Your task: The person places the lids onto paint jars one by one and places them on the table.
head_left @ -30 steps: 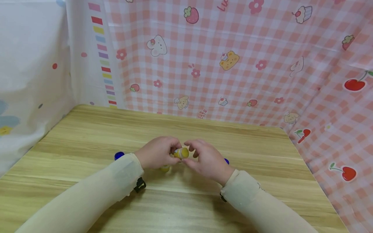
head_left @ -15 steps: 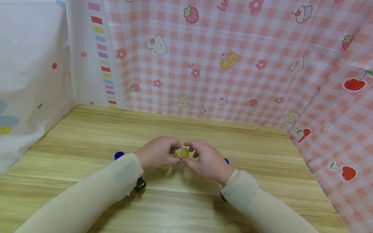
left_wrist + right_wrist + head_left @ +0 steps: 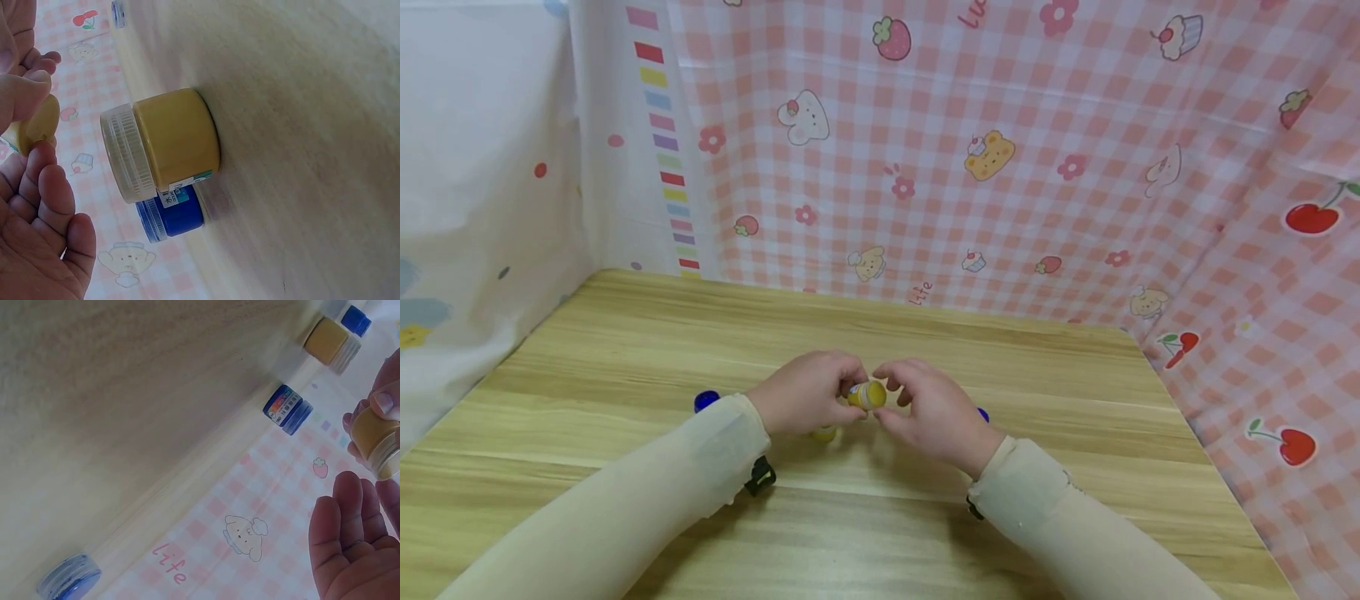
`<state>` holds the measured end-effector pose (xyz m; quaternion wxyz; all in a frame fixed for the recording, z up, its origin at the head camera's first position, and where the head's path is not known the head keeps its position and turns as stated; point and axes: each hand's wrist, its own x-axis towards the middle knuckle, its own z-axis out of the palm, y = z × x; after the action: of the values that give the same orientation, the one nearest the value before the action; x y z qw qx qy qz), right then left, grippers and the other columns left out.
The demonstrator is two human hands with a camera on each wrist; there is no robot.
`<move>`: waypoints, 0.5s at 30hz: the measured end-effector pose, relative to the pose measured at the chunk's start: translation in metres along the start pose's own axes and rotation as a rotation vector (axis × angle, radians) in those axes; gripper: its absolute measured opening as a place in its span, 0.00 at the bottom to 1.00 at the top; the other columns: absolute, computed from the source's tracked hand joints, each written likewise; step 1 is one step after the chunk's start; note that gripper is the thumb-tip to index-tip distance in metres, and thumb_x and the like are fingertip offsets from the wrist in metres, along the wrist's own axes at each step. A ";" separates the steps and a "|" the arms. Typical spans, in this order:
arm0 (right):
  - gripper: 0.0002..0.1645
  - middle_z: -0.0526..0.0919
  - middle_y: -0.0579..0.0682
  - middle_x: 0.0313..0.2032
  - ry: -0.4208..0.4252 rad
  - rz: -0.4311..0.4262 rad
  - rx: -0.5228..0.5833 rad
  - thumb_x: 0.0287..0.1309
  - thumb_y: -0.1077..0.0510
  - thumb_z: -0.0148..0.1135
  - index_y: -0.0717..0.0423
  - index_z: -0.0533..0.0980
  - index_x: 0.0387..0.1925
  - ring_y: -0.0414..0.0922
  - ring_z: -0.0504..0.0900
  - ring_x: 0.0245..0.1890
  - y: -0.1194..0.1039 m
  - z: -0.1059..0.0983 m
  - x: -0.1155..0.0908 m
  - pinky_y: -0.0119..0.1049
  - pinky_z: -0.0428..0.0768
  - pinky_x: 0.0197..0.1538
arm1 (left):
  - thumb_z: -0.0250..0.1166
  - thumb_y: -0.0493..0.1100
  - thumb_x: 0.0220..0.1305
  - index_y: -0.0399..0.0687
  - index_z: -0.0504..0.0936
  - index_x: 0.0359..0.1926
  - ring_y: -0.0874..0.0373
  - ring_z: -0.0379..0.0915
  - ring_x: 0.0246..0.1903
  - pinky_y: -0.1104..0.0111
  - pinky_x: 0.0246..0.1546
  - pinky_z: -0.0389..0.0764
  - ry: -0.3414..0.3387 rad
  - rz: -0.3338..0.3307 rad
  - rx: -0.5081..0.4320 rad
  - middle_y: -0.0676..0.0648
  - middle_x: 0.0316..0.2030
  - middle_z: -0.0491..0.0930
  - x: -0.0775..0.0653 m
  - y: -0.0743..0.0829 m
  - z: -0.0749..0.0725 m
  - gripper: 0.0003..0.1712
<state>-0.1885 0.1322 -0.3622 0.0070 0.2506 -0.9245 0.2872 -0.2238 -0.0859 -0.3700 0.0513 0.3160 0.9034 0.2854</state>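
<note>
My left hand (image 3: 811, 392) grips a small paint jar (image 3: 867, 395) of yellow paint with a clear lid, raised above the table. Its lid end points toward my right hand (image 3: 936, 412), whose fingers curve loosely beside it. In the right wrist view, that hand's fingers (image 3: 340, 528) are spread near the lid, apart from the jar. Beneath my left hand, a second yellow jar (image 3: 177, 134) stands upright on the table, partly hidden in the head view. A blue jar (image 3: 181, 209) stands behind it in the left wrist view.
On the wooden table (image 3: 850, 533), one blue jar (image 3: 707, 402) stands beyond my left sleeve. Another blue jar (image 3: 982, 414) is mostly hidden behind my right hand. The right wrist view shows several blue jars, including one at its lower left (image 3: 69, 577). Patterned cloth (image 3: 925, 208) hangs around the table.
The held yellow jar has turned very slightly in my left hand. Both arms and the jars on the table stay where they were.
</note>
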 end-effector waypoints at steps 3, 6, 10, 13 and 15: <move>0.18 0.83 0.47 0.48 -0.003 -0.011 0.001 0.64 0.56 0.74 0.53 0.81 0.54 0.45 0.83 0.40 0.000 0.000 0.000 0.34 0.82 0.42 | 0.78 0.46 0.61 0.53 0.82 0.38 0.62 0.70 0.29 0.68 0.33 0.74 -0.001 0.000 -0.001 0.51 0.31 0.82 0.000 -0.001 0.000 0.11; 0.17 0.83 0.48 0.46 -0.006 -0.010 0.002 0.65 0.54 0.73 0.54 0.82 0.52 0.46 0.83 0.40 0.000 0.000 0.000 0.34 0.82 0.42 | 0.78 0.46 0.61 0.54 0.82 0.38 0.62 0.70 0.29 0.68 0.33 0.73 -0.001 -0.005 0.000 0.52 0.30 0.81 -0.001 0.000 0.001 0.11; 0.21 0.83 0.50 0.46 -0.002 -0.022 0.005 0.64 0.55 0.74 0.55 0.81 0.56 0.47 0.84 0.40 0.001 0.000 0.000 0.34 0.82 0.42 | 0.78 0.46 0.61 0.53 0.82 0.38 0.62 0.70 0.29 0.68 0.32 0.73 0.004 -0.001 -0.002 0.54 0.29 0.79 -0.002 0.000 0.001 0.11; 0.21 0.83 0.50 0.47 0.003 -0.039 0.007 0.63 0.56 0.74 0.55 0.81 0.55 0.47 0.84 0.40 0.002 0.001 0.000 0.34 0.82 0.42 | 0.78 0.46 0.61 0.53 0.82 0.38 0.62 0.69 0.29 0.69 0.32 0.72 0.005 0.001 -0.005 0.54 0.29 0.78 -0.002 -0.001 0.002 0.11; 0.17 0.83 0.49 0.47 0.005 -0.041 0.003 0.63 0.56 0.74 0.54 0.82 0.52 0.46 0.83 0.40 0.002 0.001 0.000 0.34 0.82 0.43 | 0.78 0.46 0.61 0.54 0.82 0.38 0.62 0.70 0.29 0.68 0.32 0.73 0.003 -0.004 -0.006 0.55 0.29 0.78 -0.002 -0.001 0.002 0.11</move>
<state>-0.1890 0.1329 -0.3641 0.0149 0.2686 -0.9187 0.2891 -0.2221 -0.0865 -0.3721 0.0514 0.3137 0.9032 0.2883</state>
